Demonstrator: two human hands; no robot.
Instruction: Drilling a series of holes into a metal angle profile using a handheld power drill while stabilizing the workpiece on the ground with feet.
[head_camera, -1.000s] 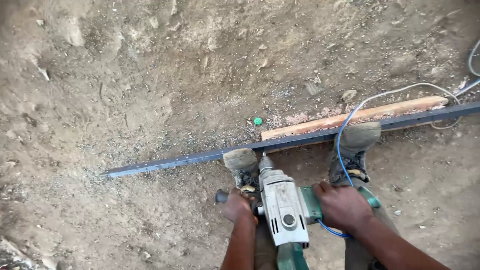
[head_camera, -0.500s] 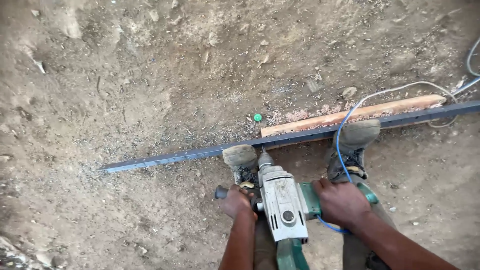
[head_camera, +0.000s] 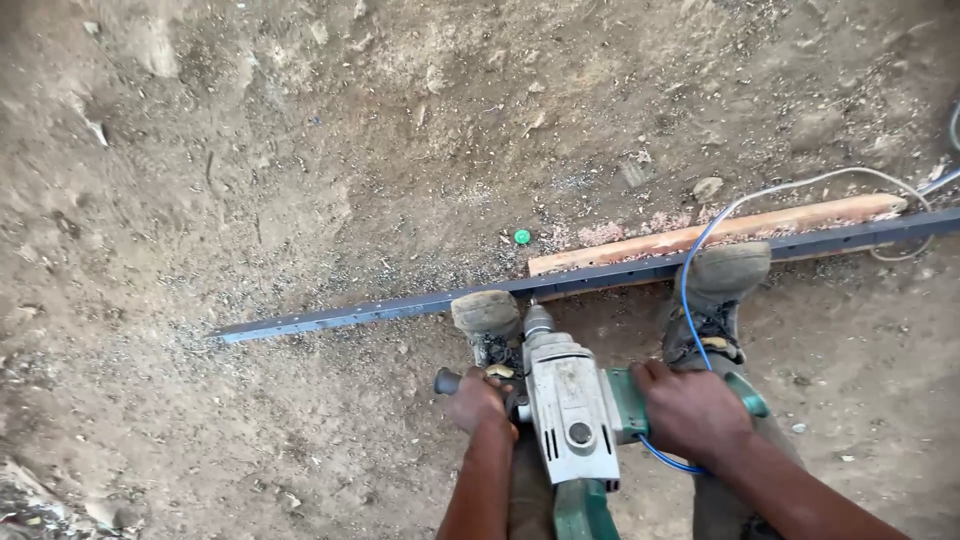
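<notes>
A white and green electric drill (head_camera: 570, 405) points down at a long dark metal bar (head_camera: 400, 305) that lies on the dirt. Its bit meets the bar near the middle. My left hand (head_camera: 478, 398) grips the drill's black side handle. My right hand (head_camera: 692, 410) grips the green rear handle. Both of my dusty boots, left (head_camera: 487, 318) and right (head_camera: 722, 280), press on the bar either side of the drill. The bar shows a row of small holes along its left part.
A wooden plank (head_camera: 720, 232) lies under the bar's right part. A blue cable (head_camera: 700, 250) runs from the drill over my right boot toward the right edge. A small green cap (head_camera: 521, 237) sits on the dirt beyond the bar. Metal shavings lie around.
The view has shifted slightly; the drill and both hands stay in the same grip over the bar.
</notes>
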